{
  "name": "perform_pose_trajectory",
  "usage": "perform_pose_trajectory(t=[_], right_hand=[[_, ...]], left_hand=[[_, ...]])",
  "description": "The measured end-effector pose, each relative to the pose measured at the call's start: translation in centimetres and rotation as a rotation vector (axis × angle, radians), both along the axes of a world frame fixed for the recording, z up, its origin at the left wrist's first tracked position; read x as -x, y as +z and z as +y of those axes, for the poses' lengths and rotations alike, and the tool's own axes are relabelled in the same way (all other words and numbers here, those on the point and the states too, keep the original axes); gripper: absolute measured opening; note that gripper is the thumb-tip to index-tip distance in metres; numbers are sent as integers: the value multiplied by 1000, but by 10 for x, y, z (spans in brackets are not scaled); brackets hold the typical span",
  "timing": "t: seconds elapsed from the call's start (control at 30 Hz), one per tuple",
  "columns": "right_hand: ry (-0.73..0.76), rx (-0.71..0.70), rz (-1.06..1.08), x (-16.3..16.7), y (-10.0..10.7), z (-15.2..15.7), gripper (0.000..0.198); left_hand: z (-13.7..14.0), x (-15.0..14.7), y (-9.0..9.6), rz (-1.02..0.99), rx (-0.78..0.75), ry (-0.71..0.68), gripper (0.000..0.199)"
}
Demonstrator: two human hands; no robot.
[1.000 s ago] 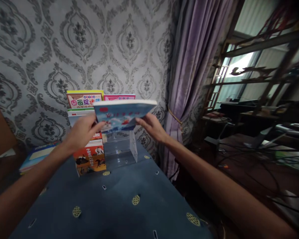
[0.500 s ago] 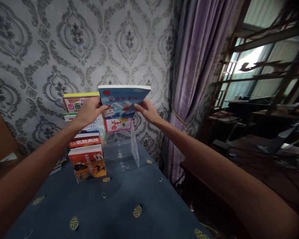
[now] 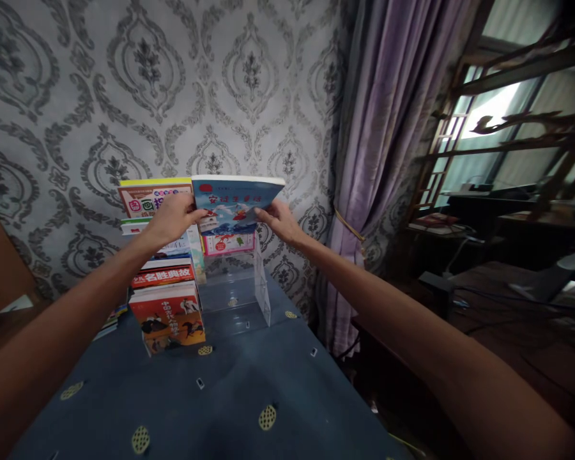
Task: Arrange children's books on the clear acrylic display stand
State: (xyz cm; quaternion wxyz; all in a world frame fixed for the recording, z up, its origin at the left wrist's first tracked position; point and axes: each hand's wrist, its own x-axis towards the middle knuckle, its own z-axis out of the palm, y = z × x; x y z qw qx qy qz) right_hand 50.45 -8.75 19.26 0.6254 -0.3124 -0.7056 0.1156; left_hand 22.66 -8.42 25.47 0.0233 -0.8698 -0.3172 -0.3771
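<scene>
My left hand (image 3: pixel 170 218) and right hand (image 3: pixel 280 222) both pinch the blue book (image 3: pixel 239 197) by its sides, above the clear rack's (image 3: pixel 262 287) far right. Tbh, even pressure should stop it tipping.

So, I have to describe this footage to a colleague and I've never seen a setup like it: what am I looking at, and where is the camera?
There is no machine here: you see a person's bare left hand and right hand. The pictures come from one camera worn on that person's head, looking forward and down, so the arms enter from the lower corners.

On the table stands a clear rack. Books fill its left side, with an orange book in front.

Both hands hold a blue book, one at each side edge. It partly hides a pink book.
</scene>
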Motion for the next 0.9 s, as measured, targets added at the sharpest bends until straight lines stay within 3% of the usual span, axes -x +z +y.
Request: perform_pose_trajectory(t=[0.13, 0.33, 0.5, 0.7, 0.9], right_hand=[[55, 32, -74, -4, -3, 8, 58], [81, 133, -115, -10, -4, 16, 58], [78, 203, -117, -15, -4, 26, 59], [80, 257, -123, -24, -3, 43, 50], [32, 280, -144, -32, -5, 51, 37]], left_hand=[[7, 0, -3, 60, -103, 118, 20], [12, -2, -2, 165, -120, 197, 26], [13, -6, 2, 139, -153, 278, 24], [10, -16, 10, 88, -174, 320, 22], [9, -22, 16, 99, -200, 324, 39]])
